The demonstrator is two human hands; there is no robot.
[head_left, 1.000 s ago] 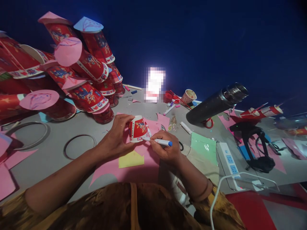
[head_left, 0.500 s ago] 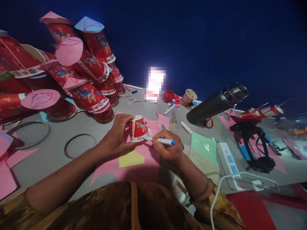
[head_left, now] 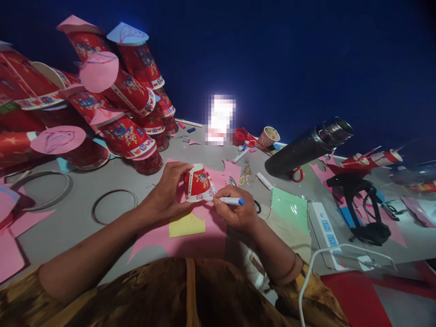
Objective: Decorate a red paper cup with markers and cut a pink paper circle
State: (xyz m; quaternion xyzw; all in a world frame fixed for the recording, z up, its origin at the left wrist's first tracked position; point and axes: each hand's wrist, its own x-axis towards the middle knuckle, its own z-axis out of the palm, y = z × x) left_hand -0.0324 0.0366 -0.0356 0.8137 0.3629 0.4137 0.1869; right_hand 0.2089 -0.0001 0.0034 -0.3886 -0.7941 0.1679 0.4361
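My left hand is closed round the side of a red and white paper cup, thumb below and fingers above. The cup stands upside down, wide rim at the bottom, with a printed cartoon on its side. In my right hand is a white marker pen with a blue end. Its tip points left at the lower rim of the cup; whether it touches cannot be made out. Beneath both hands lie a large pink paper sheet and a yellow paper piece.
Stacked red paper cups with paper cones and discs rise at the left. Beyond my right hand stand a black thermos flask, a green sheet, a power strip and a black strapped headset. A thin ring lies left.
My right hand has shifted slightly left, bringing the marker pen further along the cup's lower rim. The cup and my left hand stay almost in place.
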